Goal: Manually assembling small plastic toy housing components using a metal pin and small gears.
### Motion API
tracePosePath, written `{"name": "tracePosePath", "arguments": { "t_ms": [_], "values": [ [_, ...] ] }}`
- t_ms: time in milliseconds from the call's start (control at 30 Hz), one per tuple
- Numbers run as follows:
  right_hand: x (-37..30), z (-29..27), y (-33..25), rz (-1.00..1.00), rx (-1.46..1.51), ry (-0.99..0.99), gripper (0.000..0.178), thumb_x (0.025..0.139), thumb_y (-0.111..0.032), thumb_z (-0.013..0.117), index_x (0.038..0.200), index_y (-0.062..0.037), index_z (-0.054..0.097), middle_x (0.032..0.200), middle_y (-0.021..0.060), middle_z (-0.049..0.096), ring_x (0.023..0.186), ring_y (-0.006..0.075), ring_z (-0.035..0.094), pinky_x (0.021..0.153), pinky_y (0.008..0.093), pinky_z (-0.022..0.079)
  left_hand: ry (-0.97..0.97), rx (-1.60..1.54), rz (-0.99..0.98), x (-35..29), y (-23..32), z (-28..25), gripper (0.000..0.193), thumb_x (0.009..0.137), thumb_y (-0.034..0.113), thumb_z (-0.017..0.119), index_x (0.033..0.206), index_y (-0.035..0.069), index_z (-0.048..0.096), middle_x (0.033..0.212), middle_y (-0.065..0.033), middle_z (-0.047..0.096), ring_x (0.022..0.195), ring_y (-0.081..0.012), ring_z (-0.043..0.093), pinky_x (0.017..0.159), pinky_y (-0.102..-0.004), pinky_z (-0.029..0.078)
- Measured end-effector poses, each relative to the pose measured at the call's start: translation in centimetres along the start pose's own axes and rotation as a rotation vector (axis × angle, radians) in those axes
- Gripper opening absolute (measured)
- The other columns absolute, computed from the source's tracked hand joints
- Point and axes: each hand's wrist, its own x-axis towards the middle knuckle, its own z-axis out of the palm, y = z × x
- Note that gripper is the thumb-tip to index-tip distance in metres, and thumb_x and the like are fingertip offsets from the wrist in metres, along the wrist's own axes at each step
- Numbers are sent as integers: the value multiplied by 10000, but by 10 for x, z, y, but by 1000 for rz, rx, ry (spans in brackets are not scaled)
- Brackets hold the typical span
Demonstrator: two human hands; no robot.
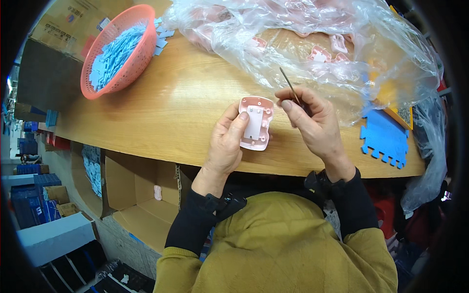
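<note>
My left hand (225, 144) is closed round the left side of a pale pink plastic housing half (266, 133), tilted above the wooden table with its hollow side up. Inside it lies a flat white plate (253, 126), and my left thumb presses on the plate's upper left edge. Just right of the housing, my right hand (318, 124) is closed on a thin metal-shafted tool (290, 86). Its shaft points up and to the left, clear of the housing. The fingers mostly cover the tool's dark handle, so its exact kind does not show.
On the wooden table (190, 93) stands a coral basket (141, 58) of blue strips. A clear plastic bag (244, 51) with pink parts covers the far right. A blue foam mat (386, 139) lies at right. Below the edge, a cardboard box (127, 185) holds a small pink piece (158, 192).
</note>
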Motion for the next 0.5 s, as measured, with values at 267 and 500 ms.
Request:
{"name": "tracePosePath", "arguments": {
  "t_ms": [267, 500],
  "values": [
    [6, 4, 8, -346, -524, -19, 203, 778, -52, 707, 977, -27, 678, 1006, 92, 571, 847, 204, 631, 721, 321, 527, -26, 94, 46, -1, 0, 9, 358, 983, 124, 486, 1319, 1, 478, 1145, -112, 622, 927, -163, 656, 796, -319, 566],
    [5, 3, 11, -386, -607, 1, 211, 773, -75, 722, 978, -49, 680, 964, 90, 605, 801, 223, 645, 686, 316, 532, 13, 127, 83, -9, -2, 14, 356, 976, 80, 477, 1321, -6, 452, 1125, -102, 613, 951, -148, 642, 814, -290, 546]
  ]
}}
